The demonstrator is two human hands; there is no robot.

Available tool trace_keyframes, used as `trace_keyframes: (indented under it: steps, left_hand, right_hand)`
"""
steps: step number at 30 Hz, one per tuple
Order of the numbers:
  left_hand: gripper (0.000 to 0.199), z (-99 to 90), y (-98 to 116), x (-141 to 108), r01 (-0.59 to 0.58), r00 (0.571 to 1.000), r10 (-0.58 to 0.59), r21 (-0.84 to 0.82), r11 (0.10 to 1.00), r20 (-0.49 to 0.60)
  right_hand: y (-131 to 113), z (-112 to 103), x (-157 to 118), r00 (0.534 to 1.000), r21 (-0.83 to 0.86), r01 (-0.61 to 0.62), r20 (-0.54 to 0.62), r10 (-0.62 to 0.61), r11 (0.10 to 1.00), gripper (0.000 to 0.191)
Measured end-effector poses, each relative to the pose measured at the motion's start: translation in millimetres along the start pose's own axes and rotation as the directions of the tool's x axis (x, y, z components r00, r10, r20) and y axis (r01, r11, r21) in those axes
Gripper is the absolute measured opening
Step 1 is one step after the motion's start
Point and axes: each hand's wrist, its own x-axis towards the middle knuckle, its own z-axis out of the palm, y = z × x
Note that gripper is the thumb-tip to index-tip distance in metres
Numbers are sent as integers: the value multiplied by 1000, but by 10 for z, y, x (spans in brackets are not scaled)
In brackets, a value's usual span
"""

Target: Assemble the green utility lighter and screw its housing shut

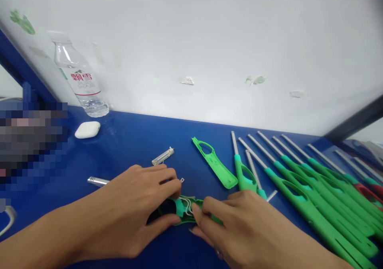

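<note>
In the head view, an opened green utility lighter [187, 222] lies between my hands, its teal trigger [180, 207] and loose white wires exposed. My left hand [146, 199] grips its left part with thumb and fingers. From under that hand a silver metal barrel [98, 181] sticks out to the left. My right hand [230, 221] is closed on the right end, its thumb and index finger at the wires; its palm hides the rest of the shell. Just beyond the hands lies a clear fuel tank [163, 156]. A loose green shell half [220, 167] rests inside up.
Several green utility lighters [317, 199] lie side by side on the right, with red ones [366, 191] at the far edge. A water bottle [82, 81] and a white earphone case [87, 130] stand at back left on the blue table [131, 135], near the wall.
</note>
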Motion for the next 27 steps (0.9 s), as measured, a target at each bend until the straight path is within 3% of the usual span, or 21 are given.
trace_keyframes:
  steps: [11, 17, 24, 27]
  left_hand:
    - [10, -41, -10, 12, -2, 1000, 2, -82, 997, 2]
    - [26, -34, -21, 21, -25, 999, 23, -67, 997, -31]
    - [26, 20, -45, 7, -65, 991, 63, -11, 998, -120]
    - [27, 36, -79, 9, -60, 994, 56, -42, 997, -91]
  right_hand:
    - [-8, -32, -4, 1000, 38, -20, -16, 21, 999, 27]
    - [35, -33, 6, 999, 40, -28, -20, 29, 999, 26]
    - [53, -57, -4, 999, 73, -47, -4, 47, 996, 24]
    - [63, -57, -9, 999, 89, -48, 23, 46, 995, 23]
